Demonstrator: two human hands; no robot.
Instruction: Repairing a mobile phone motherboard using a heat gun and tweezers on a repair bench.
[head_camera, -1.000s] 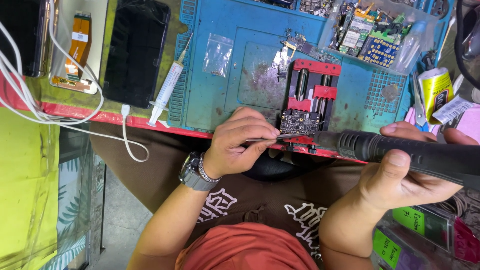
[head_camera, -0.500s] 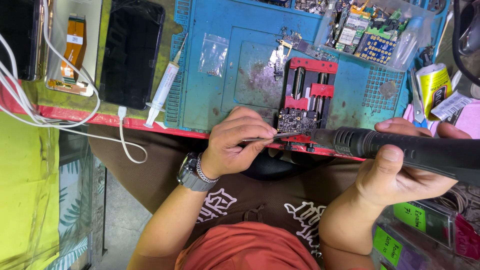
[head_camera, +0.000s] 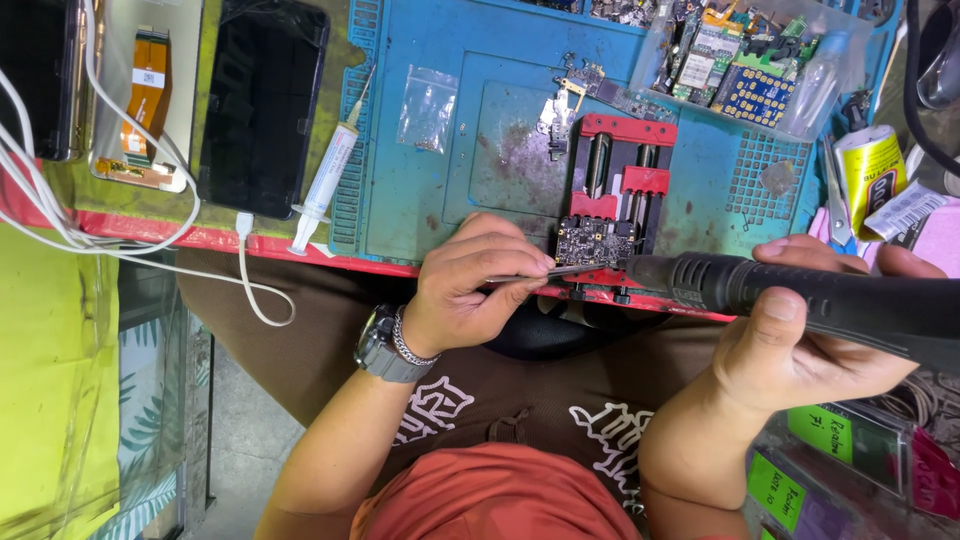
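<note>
A small circuit board (head_camera: 590, 241) sits clamped in a red holder (head_camera: 618, 205) at the near edge of a blue work mat (head_camera: 470, 120), just ahead of the person's lap. The left hand (head_camera: 475, 280) is closed, fingers pinched together on thin tweezers (head_camera: 545, 273) whose tips reach the board's near edge; a watch (head_camera: 378, 345) and a bracelet circle that wrist. The right hand (head_camera: 800, 340) is wrapped shut around a thick black hot-air handle (head_camera: 800, 295), its nozzle end lying just beside the board on the right. Far right on the mat, a clear plastic tray (head_camera: 745, 65) holds a jumble of green, blue and yellow board scraps and small parts. A small clear bag (head_camera: 427, 108) lies on the mat to the left, with a loose metal bracket (head_camera: 553, 110) between it and the holder. A syringe (head_camera: 325, 185) rests across the mat's left edge. Farther left lie a dark phone (head_camera: 262, 100) and an opened phone panel with an orange flex cable (head_camera: 145, 95); white cables (head_camera: 60, 225) trail over the table's red edge. A yellow tape roll (head_camera: 872, 170) stands at the far right.
</note>
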